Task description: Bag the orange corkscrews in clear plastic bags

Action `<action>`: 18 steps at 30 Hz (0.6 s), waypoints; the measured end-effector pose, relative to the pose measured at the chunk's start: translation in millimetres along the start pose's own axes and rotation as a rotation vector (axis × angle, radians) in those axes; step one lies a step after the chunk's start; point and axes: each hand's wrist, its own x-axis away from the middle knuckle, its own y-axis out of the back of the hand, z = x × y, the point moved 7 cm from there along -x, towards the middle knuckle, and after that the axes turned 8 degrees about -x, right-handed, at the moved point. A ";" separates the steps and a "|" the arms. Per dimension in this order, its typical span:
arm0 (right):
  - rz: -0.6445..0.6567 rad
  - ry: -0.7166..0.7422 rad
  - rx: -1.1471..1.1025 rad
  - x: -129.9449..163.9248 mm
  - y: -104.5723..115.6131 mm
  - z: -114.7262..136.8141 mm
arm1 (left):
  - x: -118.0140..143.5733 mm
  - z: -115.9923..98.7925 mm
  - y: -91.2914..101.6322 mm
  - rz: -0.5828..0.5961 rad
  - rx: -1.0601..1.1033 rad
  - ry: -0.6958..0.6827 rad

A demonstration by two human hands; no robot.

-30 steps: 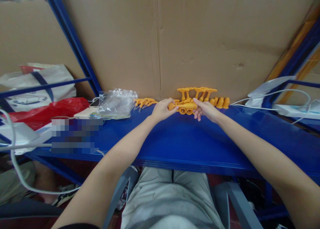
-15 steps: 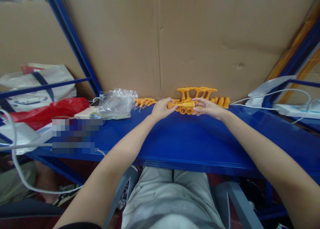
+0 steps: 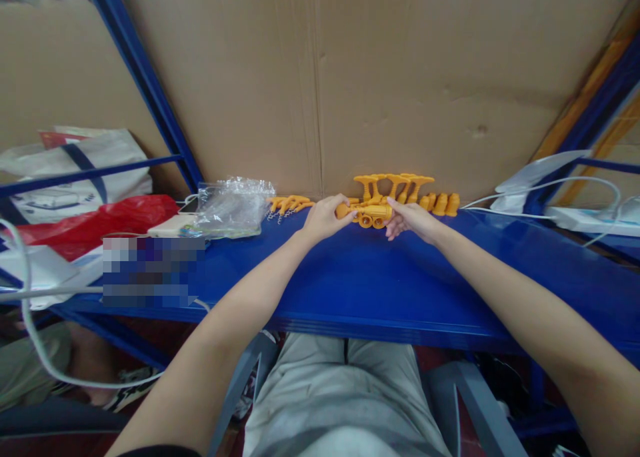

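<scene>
Between my two hands lies a yellow plastic cylinder (image 3: 375, 212), held roughly level above the shelf's back. My left hand (image 3: 327, 218) is closed round its left end, thumb and fingers pinching a rounded yellow part. My right hand (image 3: 407, 218) grips the right end, thumb on top and fingers curled below. Just under the cylinder show the round open ends of other yellow pieces (image 3: 367, 222). Behind stand several yellow T-shaped handles (image 3: 393, 180). Several small yellow barrel-shaped pieces (image 3: 440, 204) are right of my right hand. Yellow corkscrew pieces with metal spirals (image 3: 289, 205) lie left of my left hand.
A blue metal shelf (image 3: 350, 284) carries everything, with a cardboard sheet (image 3: 320, 77) behind. To the left are clear plastic bags (image 3: 233, 207), a red bag (image 3: 100, 224) and a white cable (image 3: 30, 324). More white cables (image 3: 530, 214) run at the right.
My right hand has turned, its fingers now curled lower beneath the cylinder's right end. My left hand has stayed nearly in place with its grip kept.
</scene>
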 end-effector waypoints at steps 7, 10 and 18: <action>0.065 0.064 0.009 -0.3 5.8 3.6 | -0.3 2.0 -2.2 0.002 -0.002 0.004; 0.059 0.137 -0.011 -3.0 9.0 5.5 | -0.1 2.2 -2.4 0.009 -0.011 0.007; 0.009 0.165 -0.050 -2.9 7.0 7.6 | 0.6 1.9 -0.4 0.001 -0.011 0.009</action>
